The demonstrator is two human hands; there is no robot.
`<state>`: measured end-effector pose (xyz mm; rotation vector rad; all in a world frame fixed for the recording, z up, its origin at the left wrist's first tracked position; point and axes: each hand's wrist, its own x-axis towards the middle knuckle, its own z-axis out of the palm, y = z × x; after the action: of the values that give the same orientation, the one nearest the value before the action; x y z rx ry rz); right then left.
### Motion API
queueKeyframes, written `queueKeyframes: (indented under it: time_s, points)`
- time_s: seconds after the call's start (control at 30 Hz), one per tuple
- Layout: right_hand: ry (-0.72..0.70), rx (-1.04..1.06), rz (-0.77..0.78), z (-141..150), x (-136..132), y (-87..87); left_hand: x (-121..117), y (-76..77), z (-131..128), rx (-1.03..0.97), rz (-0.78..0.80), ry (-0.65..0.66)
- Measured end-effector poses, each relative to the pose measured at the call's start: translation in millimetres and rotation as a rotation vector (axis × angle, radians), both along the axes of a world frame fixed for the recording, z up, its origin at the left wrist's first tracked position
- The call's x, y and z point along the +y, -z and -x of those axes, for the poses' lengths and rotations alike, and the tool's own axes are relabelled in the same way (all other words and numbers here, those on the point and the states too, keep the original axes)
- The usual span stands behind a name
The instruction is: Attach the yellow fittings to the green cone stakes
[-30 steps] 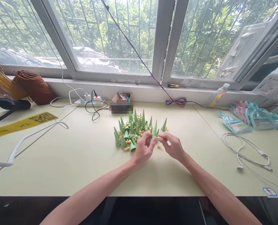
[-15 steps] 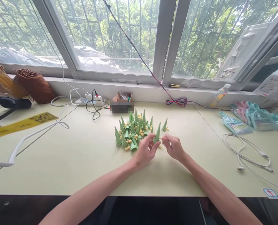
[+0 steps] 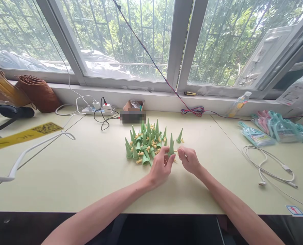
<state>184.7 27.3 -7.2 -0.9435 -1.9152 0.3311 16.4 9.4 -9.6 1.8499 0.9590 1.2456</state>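
Between the thumb and fingers of my left hand (image 3: 161, 166) is a green plant-watering spike (image 3: 171, 145), held upright by its wide base with the tip pointing up. My right hand (image 3: 191, 160) pinches at the small yellow valve (image 3: 176, 151) on the spike's right side; the fingers hide most of it. Left of and behind my hands, a pile of similar green spikes (image 3: 145, 147) with yellow valves covers the table, some upright and some lying down. One single spike (image 3: 180, 136) stands apart, behind my right hand.
At the back are a small cardboard box (image 3: 138, 105), a power strip (image 3: 100, 110) with cables, and a wire bundle (image 3: 196, 110). On the right lie a bottle (image 3: 239, 104), packaged teal and pink items (image 3: 279, 127) and a white cable (image 3: 266, 163). A brown pouch (image 3: 37, 93) sits left.
My left hand and the held spike have shifted very slightly. The spike now stands straighter than before. My right hand stays almost in place at the valve.
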Motion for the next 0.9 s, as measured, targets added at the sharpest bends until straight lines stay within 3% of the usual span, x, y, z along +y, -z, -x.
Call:
queueKeyframes:
  time_s: [0.23, 0.4, 0.73, 0.9]
  points:
    - [-0.037, -0.006, -0.056, -2, -2, -8.5, -13, -11.1, -7, -0.097, 0.133, -0.031]
    - [-0.063, -0.034, -0.132, -2, -3, -9.8, -16, -10.1, -9, -0.132, 0.172, 0.017]
    - [-0.010, -0.026, -0.144, -4, -1, -4.6, -13, -0.5, -4, 0.068, -0.019, 0.028]
    - [0.013, 0.008, -0.106, -2, -1, -5.5, -12, 4.3, -3, 0.212, -0.210, -0.019]
